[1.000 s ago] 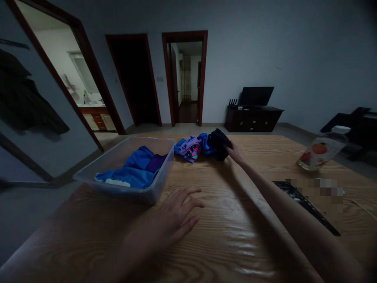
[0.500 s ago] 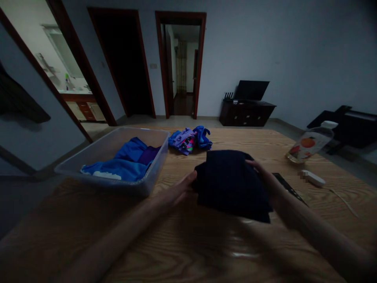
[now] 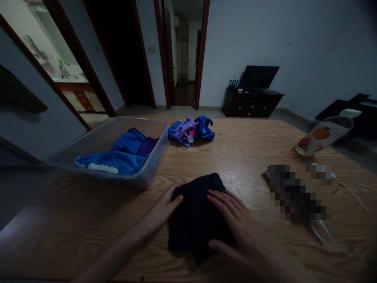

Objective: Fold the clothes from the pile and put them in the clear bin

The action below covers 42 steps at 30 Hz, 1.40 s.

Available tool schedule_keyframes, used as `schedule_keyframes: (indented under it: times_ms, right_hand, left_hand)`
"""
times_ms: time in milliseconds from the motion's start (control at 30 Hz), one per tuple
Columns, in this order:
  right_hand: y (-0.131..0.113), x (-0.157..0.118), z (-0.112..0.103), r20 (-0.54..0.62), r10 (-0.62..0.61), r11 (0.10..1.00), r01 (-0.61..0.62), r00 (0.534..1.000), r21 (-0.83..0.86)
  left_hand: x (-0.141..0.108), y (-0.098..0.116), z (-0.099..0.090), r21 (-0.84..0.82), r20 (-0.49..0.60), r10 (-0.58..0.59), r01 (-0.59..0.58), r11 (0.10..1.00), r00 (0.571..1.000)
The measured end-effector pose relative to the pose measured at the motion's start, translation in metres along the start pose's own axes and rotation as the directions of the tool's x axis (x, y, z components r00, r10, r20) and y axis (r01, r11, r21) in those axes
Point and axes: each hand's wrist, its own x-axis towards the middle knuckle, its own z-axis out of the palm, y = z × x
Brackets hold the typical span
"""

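Observation:
A folded dark navy garment [image 3: 197,220] lies on the wooden table in front of me; its kind cannot be made out. My left hand [image 3: 167,206] grips its left edge, thumb on top, with the other fingers partly hidden along the far side. Across the garment's right part rests my right hand [image 3: 235,220], fingers stretched out and thumb apart. To the left stands a clear plastic bin [image 3: 153,169] with blue clothing [image 3: 123,153] and a purple piece [image 3: 147,146] inside. Beyond the garment, a crumpled purple and blue cloth heap [image 3: 188,131] sits beside the bin.
On the right of the table [image 3: 250,137] stand a clear bottle [image 3: 321,135] with a fruit label and a pixelated dark object [image 3: 297,192]. A white cord [image 3: 355,196] lies near the right edge. Farther back is a dark cabinet [image 3: 251,103] with a screen [image 3: 259,76].
The navy garment has come down and nearer to me, onto the table. My right hand has moved from its right edge to lie on top. The view has tilted down.

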Motion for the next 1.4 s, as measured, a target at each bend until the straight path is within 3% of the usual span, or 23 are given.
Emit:
schedule_keyframes:
  times_ms: [100,233,333,400,467,533,600,667,800,900,967,1067,1133,1200,1267,1400]
  right_hand:
    - [-0.03,-0.002,0.032,0.001,-0.113,0.972,0.11,0.994,-0.206]
    - [-0.036,0.005,0.052,-0.061,-0.136,0.953,0.114,0.989,-0.28]
    - [-0.024,0.013,0.028,0.005,-0.079,0.995,0.08,0.997,-0.066]
    - [-0.011,0.021,-0.002,0.1,0.07,0.985,-0.085,0.992,0.148]
    - [0.008,0.033,-0.034,0.06,0.224,0.926,-0.232,0.973,0.299]
    - [0.034,0.047,-0.059,-0.089,0.42,0.825,-0.339,0.903,0.452]
    - [0.065,0.057,-0.071,-0.089,0.553,0.711,-0.413,0.829,0.569]
    - [0.094,0.062,-0.069,-0.051,0.58,0.689,-0.456,0.813,0.563]
    - [0.125,0.055,-0.043,-0.089,0.523,0.783,-0.436,0.848,0.444]
    - [0.116,0.045,-0.031,-0.149,0.484,0.837,-0.406,0.863,0.366]
    - [0.103,0.042,-0.028,-0.176,0.377,0.911,-0.33,0.909,0.247]
    - [0.09,0.04,-0.026,0.003,0.1,0.995,-0.1,0.995,-0.002]
    - [0.091,0.04,-0.023,0.164,0.004,0.996,0.01,0.986,-0.083]
    - [0.097,0.037,-0.022,0.238,-0.005,0.994,0.031,0.971,-0.106]
    - [0.101,0.033,-0.023,0.255,0.008,0.994,0.02,0.967,-0.11]
    - [0.094,0.02,-0.03,0.259,-0.01,0.991,0.044,0.966,-0.128]
  left_hand:
    - [-0.011,-0.006,0.0,-0.017,-0.002,-0.023,0.023,1.0,1.0]
    - [-0.033,-0.008,-0.001,0.205,-0.078,-0.068,0.083,0.975,0.995]
    - [-0.053,-0.003,-0.004,0.276,-0.092,-0.123,0.144,0.95,0.988]
    - [-0.064,0.001,-0.008,0.284,-0.087,-0.121,0.141,0.948,0.989]
    - [-0.073,0.003,-0.016,0.298,-0.093,-0.108,0.131,0.946,0.99]
    - [-0.079,0.003,-0.026,0.302,-0.093,-0.127,0.15,0.941,0.988]
    - [-0.084,-0.002,-0.039,0.317,-0.108,-0.13,0.158,0.935,0.986]
    - [-0.088,-0.011,-0.049,0.381,-0.167,-0.114,0.171,0.909,0.979]
    - [-0.092,-0.027,-0.06,0.566,-0.277,-0.068,0.22,0.794,0.959]
    - [-0.098,-0.029,-0.06,0.724,-0.31,0.053,0.2,0.661,0.949]
    - [-0.101,-0.026,-0.056,0.85,-0.282,0.217,0.138,0.509,0.935]
    - [-0.102,-0.022,-0.039,0.951,-0.131,0.403,0.0,0.31,0.906]
    - [-0.099,-0.024,-0.023,0.97,-0.001,0.427,-0.103,0.221,0.904]
    - [-0.095,-0.029,-0.01,0.975,0.089,0.418,-0.164,0.147,0.904]
    - [-0.093,-0.036,-0.004,0.977,0.119,0.402,-0.179,0.115,0.908]
    - [-0.092,-0.046,-0.011,0.966,0.132,0.377,-0.205,0.159,0.917]
